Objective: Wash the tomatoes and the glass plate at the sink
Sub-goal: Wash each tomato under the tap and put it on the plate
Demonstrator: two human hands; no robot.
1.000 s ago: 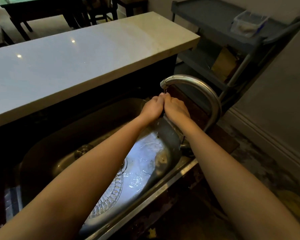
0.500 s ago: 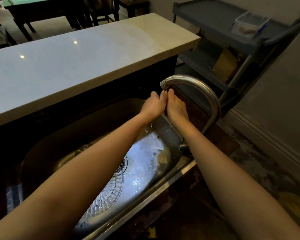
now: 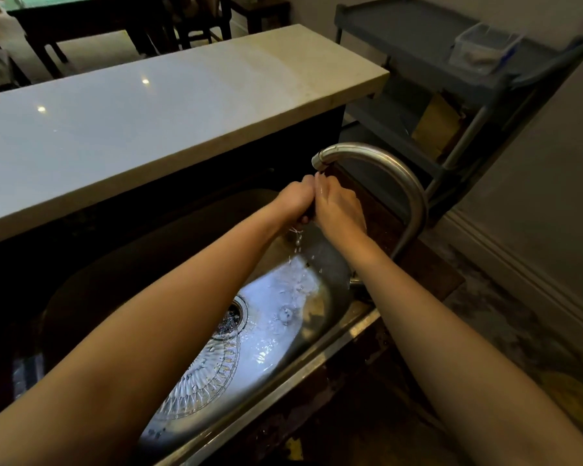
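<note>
- Now the left hand [image 3: 295,200] and right hand [image 3: 339,210] cup a dark tomato [image 3: 308,215] under the tap [image 3: 377,153], each grip closed round it.
- Glass plate [image 3: 209,375] lies in the sink [image 3: 283,381] below.
- Risk: the wet tomato could slip and strike the plate.

Glass plate [image 3: 202,381] sits in the sink [image 3: 283,381] near its front edge, drain [image 3: 233,317] right behind it. Faucet [image 3: 394,183] stands at the sink's right end — spout [image 3: 320,159] reaching over it. Counter [image 3: 148,112] runs behind, cart [image 3: 451,62] off its right end.
</note>
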